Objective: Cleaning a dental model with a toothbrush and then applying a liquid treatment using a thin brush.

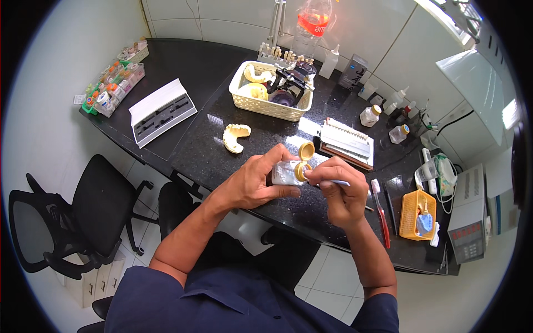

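My left hand (252, 182) is wrapped round a small clear bottle (283, 173) that has whitish contents and is tilted to the right. Its gold flip cap (306, 150) stands open. At the bottle's mouth, my right hand (345, 194) pinches a thin tool with a pale handle (340, 182); the tip is hidden, so its kind cannot be told. Both hands are over the front edge of the black countertop (205, 161). Beyond my left hand lies a cream dental cast (237, 137).
A cream basket (269, 110) holds casts and a black articulator. Behind my right hand lies a white shade-guide-like case (347, 141). A red toothbrush (381, 216), a yellow basket (408, 216) and a control box (467, 216) are at right. An office chair (102, 205) stands left.
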Tool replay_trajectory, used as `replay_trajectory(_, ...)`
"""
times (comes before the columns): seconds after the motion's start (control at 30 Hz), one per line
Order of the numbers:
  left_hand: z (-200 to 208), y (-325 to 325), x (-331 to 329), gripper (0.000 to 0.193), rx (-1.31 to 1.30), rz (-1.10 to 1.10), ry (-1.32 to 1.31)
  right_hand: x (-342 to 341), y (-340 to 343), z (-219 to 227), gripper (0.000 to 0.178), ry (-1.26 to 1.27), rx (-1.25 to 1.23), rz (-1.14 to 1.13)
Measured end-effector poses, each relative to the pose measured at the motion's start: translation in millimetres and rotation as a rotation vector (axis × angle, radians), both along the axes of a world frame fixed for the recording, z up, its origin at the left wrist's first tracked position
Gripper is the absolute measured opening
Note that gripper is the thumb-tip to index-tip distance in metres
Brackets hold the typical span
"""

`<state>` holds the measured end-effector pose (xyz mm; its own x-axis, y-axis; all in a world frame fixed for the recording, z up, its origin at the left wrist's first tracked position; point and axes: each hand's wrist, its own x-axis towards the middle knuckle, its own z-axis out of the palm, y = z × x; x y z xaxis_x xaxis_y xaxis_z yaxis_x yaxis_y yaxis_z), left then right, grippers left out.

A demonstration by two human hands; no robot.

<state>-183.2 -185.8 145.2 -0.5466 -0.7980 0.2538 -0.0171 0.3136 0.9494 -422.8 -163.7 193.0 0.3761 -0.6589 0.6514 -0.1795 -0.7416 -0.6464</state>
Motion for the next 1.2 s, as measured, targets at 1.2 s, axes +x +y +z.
replay_trajectory(1.2,9.3,1.4,-4.4,0.053,-0.218,0.094,-0.151,-5.6,-0.1,8.6,0.013,0.169,-0.136,-0.107)
